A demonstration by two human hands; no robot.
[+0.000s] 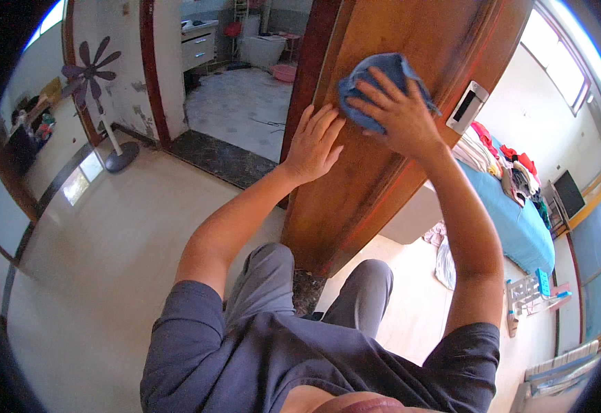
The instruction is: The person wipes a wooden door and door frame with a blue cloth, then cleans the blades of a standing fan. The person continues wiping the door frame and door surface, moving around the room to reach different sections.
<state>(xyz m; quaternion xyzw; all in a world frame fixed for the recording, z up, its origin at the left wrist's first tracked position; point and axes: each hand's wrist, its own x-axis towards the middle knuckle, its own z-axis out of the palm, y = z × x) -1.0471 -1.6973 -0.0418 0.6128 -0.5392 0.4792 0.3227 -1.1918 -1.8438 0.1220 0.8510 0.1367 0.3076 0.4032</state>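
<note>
My right hand (393,113) presses a folded blue cloth (377,69) flat against the brown wooden door frame panel (352,201). The fingers are spread over the cloth, which covers part of the wood. My left hand (313,147) rests on the left side of the same panel, just below and left of the cloth, with bent fingers and nothing visible in it. A metal strike plate (467,107) is set in the panel's right edge, near my right wrist.
A dark stone threshold (223,160) leads to a tiled bathroom. At left stands a pedestal fan (121,156). Through the doorway at right are a bed with a blue cover (519,227), piled clothes (522,168) and a folding metal-framed item (530,297).
</note>
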